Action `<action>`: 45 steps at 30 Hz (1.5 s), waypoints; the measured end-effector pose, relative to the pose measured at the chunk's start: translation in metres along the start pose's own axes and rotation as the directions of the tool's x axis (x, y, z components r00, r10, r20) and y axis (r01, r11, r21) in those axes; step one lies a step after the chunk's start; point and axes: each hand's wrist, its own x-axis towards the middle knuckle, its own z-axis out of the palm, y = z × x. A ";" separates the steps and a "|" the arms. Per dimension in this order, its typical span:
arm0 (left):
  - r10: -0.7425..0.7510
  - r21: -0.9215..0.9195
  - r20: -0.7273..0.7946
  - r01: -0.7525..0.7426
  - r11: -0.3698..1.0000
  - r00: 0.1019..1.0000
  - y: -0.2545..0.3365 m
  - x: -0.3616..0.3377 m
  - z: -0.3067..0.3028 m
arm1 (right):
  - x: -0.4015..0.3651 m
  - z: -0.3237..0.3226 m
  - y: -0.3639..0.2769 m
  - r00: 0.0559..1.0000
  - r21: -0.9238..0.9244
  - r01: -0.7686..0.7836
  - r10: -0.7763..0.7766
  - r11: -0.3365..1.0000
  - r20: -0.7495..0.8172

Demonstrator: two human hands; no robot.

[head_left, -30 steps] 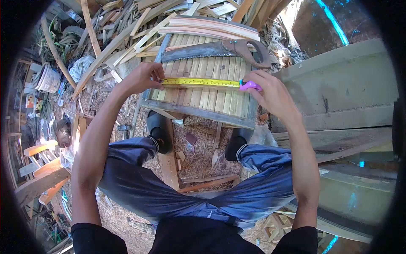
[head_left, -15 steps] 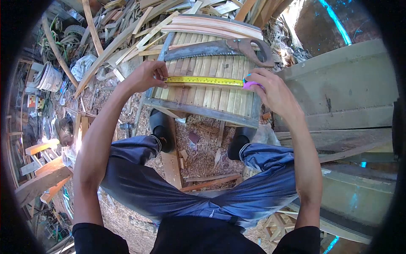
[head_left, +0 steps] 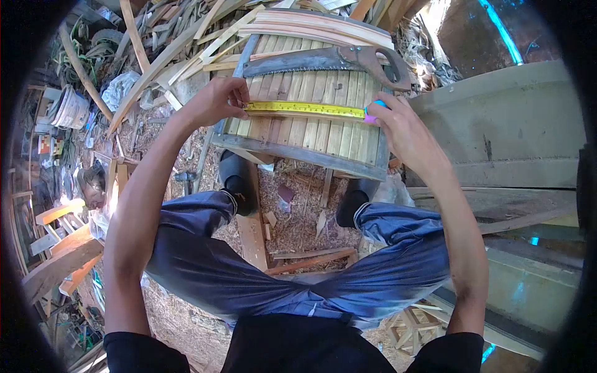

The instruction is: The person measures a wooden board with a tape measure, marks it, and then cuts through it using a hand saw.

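Note:
A yellow tape measure (head_left: 305, 109) is stretched straight across a small slatted wooden table (head_left: 336, 137). My left hand (head_left: 219, 101) pinches the blade's free end near the table's left side. Over at the right side, my right hand (head_left: 403, 127) is closed around the pink and blue case, which the fingers partly cover. A thin wood strip (head_left: 292, 116) appears to lie along the blade's lower edge. Just beyond the tape rests a handsaw (head_left: 298, 63), its wooden handle to the right and its teeth facing me.
Long thin wood strips (head_left: 317, 28) lie at the table's far edge, with a heap of scrap wood (head_left: 180, 31) behind. A large greenish-grey panel (head_left: 497, 124) stands on the right. A hammer (head_left: 184, 177) and offcuts lie on the ground; a white bucket (head_left: 69, 110) is far left.
The right hand and case have shifted slightly right, drawing out a bit more blade. The left hand still pinches the end. The whole view has tilted a little, moving the table up.

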 end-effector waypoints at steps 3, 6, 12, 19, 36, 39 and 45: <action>0.013 -0.017 0.007 -0.013 1.000 1.000 -0.004 -0.001 0.003 | 0.001 0.003 -0.002 0.999 -0.023 -0.022 0.023 0.999 0.048; 0.009 0.015 0.022 -0.010 1.000 1.000 -0.002 0.003 0.001 | -0.004 0.003 -0.002 1.000 -0.054 -0.030 0.030 0.998 0.008; 0.000 -0.038 0.040 0.002 0.999 0.999 0.002 -0.002 -0.005 | 0.006 0.014 -0.007 0.989 -0.073 -0.136 0.131 0.988 -0.066; -0.009 -0.068 0.069 0.014 0.998 0.998 -0.009 -0.009 -0.011 | 0.010 0.007 -0.006 0.991 -0.026 -0.128 0.127 0.991 -0.045; 0.001 0.000 0.074 -0.001 1.000 0.997 -0.004 -0.003 -0.012 | 0.017 0.006 -0.004 1.000 -0.062 -0.009 0.010 0.998 0.026; -0.006 -0.021 0.052 0.007 1.000 0.999 -0.006 -0.003 -0.008 | 0.014 0.001 0.002 0.998 -0.031 -0.037 0.039 0.999 0.044; -0.027 -0.040 0.062 0.029 0.999 0.998 -0.005 -0.004 -0.009 | 0.008 -0.001 0.010 0.999 -0.039 -0.043 0.044 0.998 0.024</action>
